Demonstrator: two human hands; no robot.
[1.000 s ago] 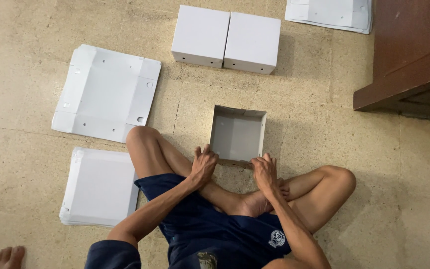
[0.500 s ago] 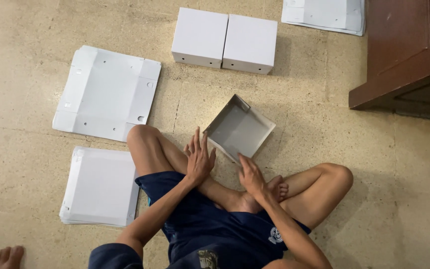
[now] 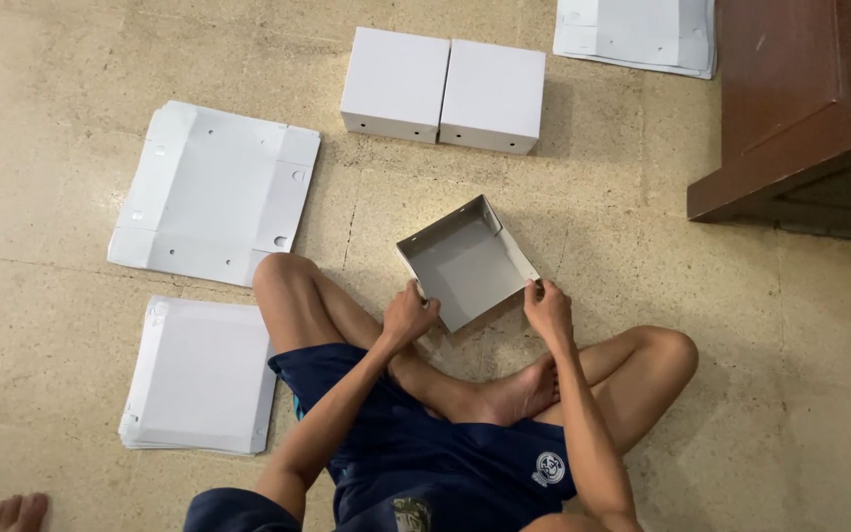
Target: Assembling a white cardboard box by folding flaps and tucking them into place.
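Head view showed the left hand (image 3: 408,313) and right hand (image 3: 548,307) each closed on a near corner of the open grey box (image 3: 467,262), on the floor (image 3: 71,89) before crossed legs, two closed white boxes (image 3: 443,91) beyond.

The person wears dark navy shorts (image 3: 445,463) with a small round white emblem (image 3: 547,467) on the right leg; arms, legs and feet are bare.
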